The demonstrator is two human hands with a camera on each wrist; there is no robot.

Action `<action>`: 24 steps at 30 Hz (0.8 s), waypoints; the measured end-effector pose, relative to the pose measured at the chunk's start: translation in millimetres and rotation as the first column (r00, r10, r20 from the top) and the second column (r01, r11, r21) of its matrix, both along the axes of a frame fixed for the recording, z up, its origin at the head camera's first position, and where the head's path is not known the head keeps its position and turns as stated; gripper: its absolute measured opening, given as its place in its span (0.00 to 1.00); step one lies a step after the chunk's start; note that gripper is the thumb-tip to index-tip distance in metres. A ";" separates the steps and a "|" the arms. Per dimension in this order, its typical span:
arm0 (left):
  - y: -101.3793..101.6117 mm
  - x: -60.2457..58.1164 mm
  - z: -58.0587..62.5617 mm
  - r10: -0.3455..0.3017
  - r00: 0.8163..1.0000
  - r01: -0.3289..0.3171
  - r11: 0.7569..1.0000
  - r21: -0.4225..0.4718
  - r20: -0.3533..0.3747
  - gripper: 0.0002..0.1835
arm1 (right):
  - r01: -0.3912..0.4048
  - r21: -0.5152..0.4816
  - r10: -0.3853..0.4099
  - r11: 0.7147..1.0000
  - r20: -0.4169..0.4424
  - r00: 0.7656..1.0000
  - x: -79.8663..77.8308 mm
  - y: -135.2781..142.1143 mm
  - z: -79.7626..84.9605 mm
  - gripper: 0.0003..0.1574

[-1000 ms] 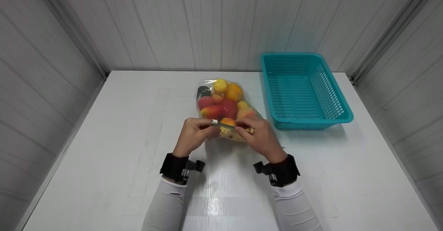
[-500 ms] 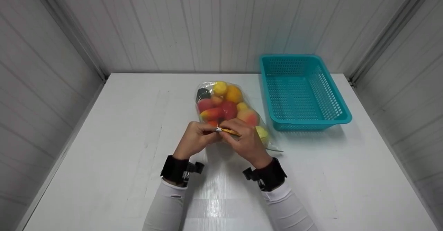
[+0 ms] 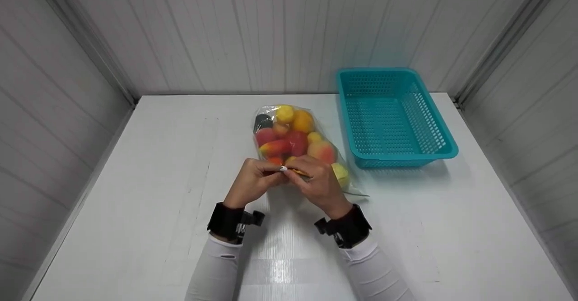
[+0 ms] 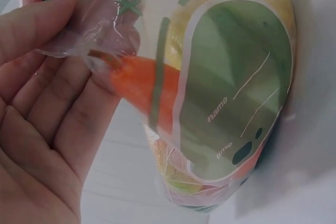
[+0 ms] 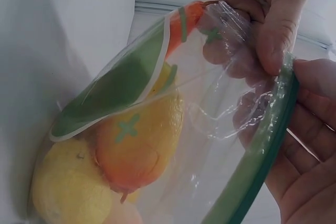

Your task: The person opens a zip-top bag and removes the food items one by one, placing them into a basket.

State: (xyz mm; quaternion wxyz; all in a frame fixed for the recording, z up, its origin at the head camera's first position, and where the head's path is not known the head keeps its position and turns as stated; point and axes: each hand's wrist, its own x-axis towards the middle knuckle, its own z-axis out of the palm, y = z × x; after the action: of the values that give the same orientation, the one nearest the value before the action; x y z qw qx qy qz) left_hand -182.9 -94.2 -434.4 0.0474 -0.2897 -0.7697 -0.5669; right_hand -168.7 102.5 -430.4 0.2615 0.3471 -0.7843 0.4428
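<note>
A clear zip bag [image 3: 266, 109] full of colourful fruit lies on the white table [image 3: 135, 179], its mouth toward me. My left hand [image 3: 254, 181] pinches one end of the mouth between thumb and fingers. Close beside it, my right hand [image 3: 318, 183] pinches the green zip strip [image 5: 262, 166]. A small white piece [image 3: 283, 168] shows on the strip between both hands' fingertips. Through the plastic show an orange pointed fruit [image 4: 149, 87], a yellow-red mango-like fruit [image 5: 142, 140] and a yellow round one [image 5: 71, 182]. A green label [image 4: 236, 82] covers part of the bag.
A teal perforated basket [image 3: 402, 159] stands at the back right, beside the bag. The bag's other mouth corner [image 3: 359, 196] spreads out to the right on the table. Ribbed white walls [image 3: 198, 34] rise behind and on both sides.
My right hand has moved left along the bag's mouth until it meets my left hand, uncovering the fruit at the right. Over the last half second both hands stay nearly still.
</note>
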 end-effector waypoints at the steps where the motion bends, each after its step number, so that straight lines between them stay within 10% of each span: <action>1: 0.3 -0.2 -0.3 -0.003 1.000 0.003 1.000 0.005 -0.002 0.03 | -0.001 0.003 0.001 1.000 0.001 1.000 -0.1 0.3 0.4 0.05; 24: 1.7 -2.1 -2.3 -0.008 1.000 0.009 0.999 0.040 -0.011 0.03 | 0.017 0.040 -0.016 0.999 -0.012 1.000 -0.5 5.5 2.8 0.05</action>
State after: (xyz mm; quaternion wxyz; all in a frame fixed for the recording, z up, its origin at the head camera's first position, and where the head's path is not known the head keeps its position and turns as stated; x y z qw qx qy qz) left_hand -185.0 -92.5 -436.7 0.0548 -0.2949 -0.7568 -0.5807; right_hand -169.2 108.0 -427.5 0.2625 0.3483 -0.7944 0.4228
